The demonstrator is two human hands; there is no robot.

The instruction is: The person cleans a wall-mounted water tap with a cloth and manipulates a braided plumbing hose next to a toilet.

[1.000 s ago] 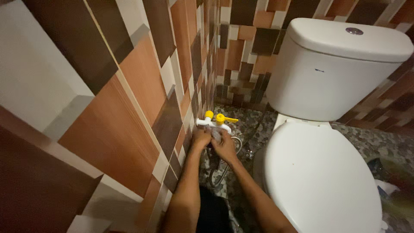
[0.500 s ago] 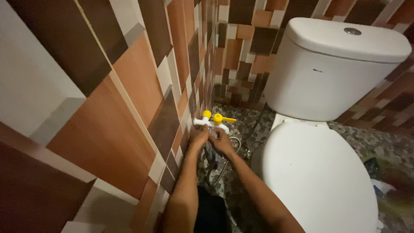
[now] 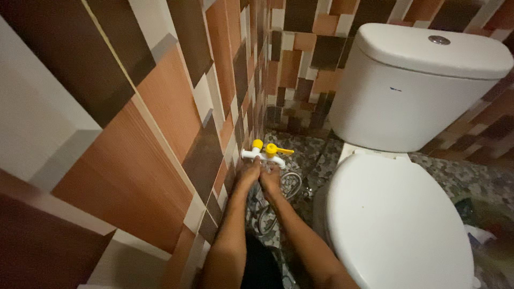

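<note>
A white wall tap (image 3: pixel 263 156) with two yellow handles (image 3: pixel 271 148) sticks out of the tiled wall low down, left of the toilet. My left hand (image 3: pixel 249 171) reaches up to the tap's underside near the wall. Close beside it, my right hand (image 3: pixel 269 179) touches the tap's lower outlet. A metal hose (image 3: pixel 289 184) loops on the floor just under both hands. The fingers are bunched together at the tap, and I cannot make out exactly what each one grips.
A white toilet with closed lid (image 3: pixel 393 225) and cistern (image 3: pixel 417 88) stands to the right. The brown, orange and white tiled wall (image 3: pixel 160 118) runs close on the left. The floor (image 3: pixel 460 179) is pebble-patterned, with some litter (image 3: pixel 482 233) at far right.
Both hands stay at the tap; the view has shifted slightly, and the hands look a little closer together under it.
</note>
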